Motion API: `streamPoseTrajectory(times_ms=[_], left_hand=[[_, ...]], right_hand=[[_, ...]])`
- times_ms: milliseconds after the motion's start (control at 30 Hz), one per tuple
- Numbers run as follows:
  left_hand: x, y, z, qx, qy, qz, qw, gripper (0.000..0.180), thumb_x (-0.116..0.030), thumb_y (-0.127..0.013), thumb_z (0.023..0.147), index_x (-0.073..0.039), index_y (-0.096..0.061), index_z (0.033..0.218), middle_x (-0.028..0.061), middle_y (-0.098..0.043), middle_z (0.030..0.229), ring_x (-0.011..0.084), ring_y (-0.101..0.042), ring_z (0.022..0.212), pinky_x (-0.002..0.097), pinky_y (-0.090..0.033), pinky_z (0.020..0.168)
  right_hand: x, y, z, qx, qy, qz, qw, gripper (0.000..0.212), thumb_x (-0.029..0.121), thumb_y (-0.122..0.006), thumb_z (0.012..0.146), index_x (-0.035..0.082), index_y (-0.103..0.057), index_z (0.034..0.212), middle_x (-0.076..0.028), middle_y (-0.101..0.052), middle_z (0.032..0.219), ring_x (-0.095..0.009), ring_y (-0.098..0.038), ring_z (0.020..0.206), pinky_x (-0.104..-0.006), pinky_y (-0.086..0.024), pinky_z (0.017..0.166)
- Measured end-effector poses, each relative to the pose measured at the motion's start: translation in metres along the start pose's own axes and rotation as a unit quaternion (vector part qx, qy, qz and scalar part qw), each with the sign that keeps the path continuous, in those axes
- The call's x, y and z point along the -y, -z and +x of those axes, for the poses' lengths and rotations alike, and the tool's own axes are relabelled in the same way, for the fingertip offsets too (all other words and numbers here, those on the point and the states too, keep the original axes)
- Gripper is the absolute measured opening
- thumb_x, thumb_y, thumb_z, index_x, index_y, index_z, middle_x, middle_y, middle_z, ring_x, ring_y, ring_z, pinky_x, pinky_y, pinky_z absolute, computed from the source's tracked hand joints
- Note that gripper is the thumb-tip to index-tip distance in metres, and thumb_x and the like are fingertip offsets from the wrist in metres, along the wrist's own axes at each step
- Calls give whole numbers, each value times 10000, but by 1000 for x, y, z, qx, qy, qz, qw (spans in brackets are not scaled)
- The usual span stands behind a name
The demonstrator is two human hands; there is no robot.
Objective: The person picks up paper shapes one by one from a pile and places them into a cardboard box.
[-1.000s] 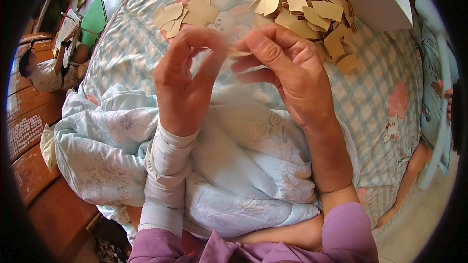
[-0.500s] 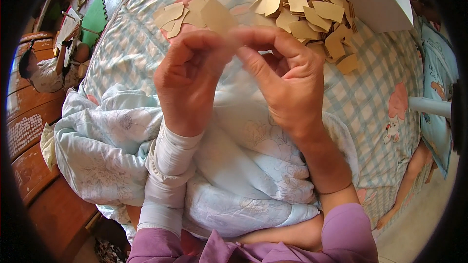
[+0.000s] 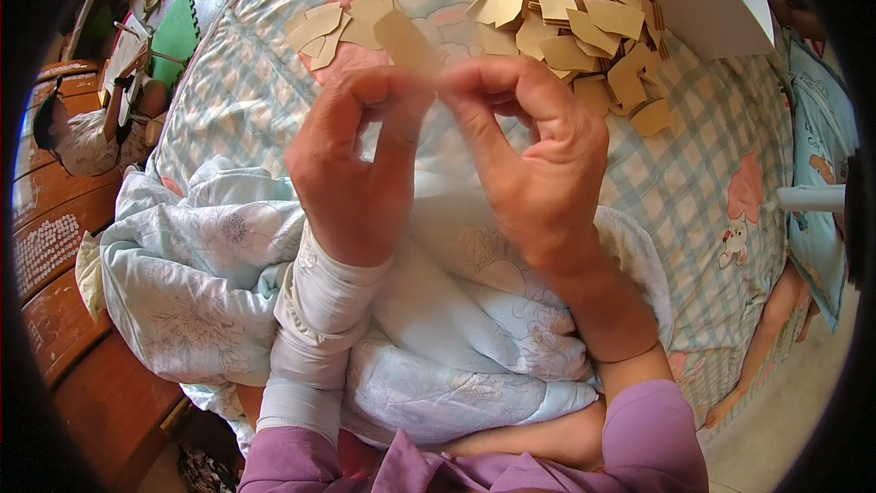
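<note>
A curved piece of tan card (image 3: 405, 42), blurred by motion, stands up from the pinched fingertips of my left hand (image 3: 351, 160). My right hand (image 3: 543, 160) is pinched too, its fingertips meeting the left ones at the card's lower corner. Both thumbs press against the index fingers, and the exact grip is smeared. Beyond my left hand, several loose tan card pieces (image 3: 321, 29) lie spread on the bed cover. A larger heap of similar card pieces (image 3: 570, 18) rises past my right hand.
A white box (image 3: 707, 0) stands at the far right behind the heap. Crumpled pale-blue floral cloth (image 3: 210, 265) covers my lap on the checked bed cover (image 3: 675, 192). At far left, another person (image 3: 91, 137) sits near a green board (image 3: 178, 36). A bare limb (image 3: 762, 347) shows at right.
Both hands have shifted slightly, their wrists lower and their fingertips still together. The upright card has tilted and appears narrower. The loose pieces and the heap have stayed put.
</note>
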State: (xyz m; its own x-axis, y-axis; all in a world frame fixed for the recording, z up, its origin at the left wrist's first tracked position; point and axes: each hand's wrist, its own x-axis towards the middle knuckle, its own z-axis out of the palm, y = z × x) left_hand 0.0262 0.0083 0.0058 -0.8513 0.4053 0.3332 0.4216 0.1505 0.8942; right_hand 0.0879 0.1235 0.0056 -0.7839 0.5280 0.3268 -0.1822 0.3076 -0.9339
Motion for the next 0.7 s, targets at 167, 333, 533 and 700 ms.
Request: streamPoseTrajectory(times_ms=[167,333,533,700], left_hand=[[-7,1,0,-18,-16,-51,998,97,51,-596,808,32,-571,900,59,-598,878,106,-586,778,222,-477,732],[-8,1,-1,21,39,-58,997,162,57,-581,838,18,-533,988,46,-582,925,87,-561,832,212,-460,767],[-12,-2,1,3,72,-191,979,138,114,-548,818,39,-546,933,42,-547,942,94,-534,888,200,-423,814],[-11,-1,1,21,59,-139,988,135,109,-557,817,39,-546,932,39,-559,929,92,-545,870,203,-434,797]], right_hand=[[8,-3,-1,-15,22,-11,1000,57,25,-620,814,21,-606,869,-47,-608,791,-145,-583,704,-237,-479,638],[7,-6,-2,-19,-139,117,983,56,19,-619,797,24,-599,849,-78,-615,780,-161,-611,685,-263,-490,639],[7,-3,1,0,-167,175,970,78,32,-624,788,0,-599,855,-58,-628,763,-115,-606,670,-237,-482,657],[7,-2,2,-3,-175,196,965,78,22,-625,789,3,-604,862,-54,-630,772,-110,-604,696,-244,-477,663]])
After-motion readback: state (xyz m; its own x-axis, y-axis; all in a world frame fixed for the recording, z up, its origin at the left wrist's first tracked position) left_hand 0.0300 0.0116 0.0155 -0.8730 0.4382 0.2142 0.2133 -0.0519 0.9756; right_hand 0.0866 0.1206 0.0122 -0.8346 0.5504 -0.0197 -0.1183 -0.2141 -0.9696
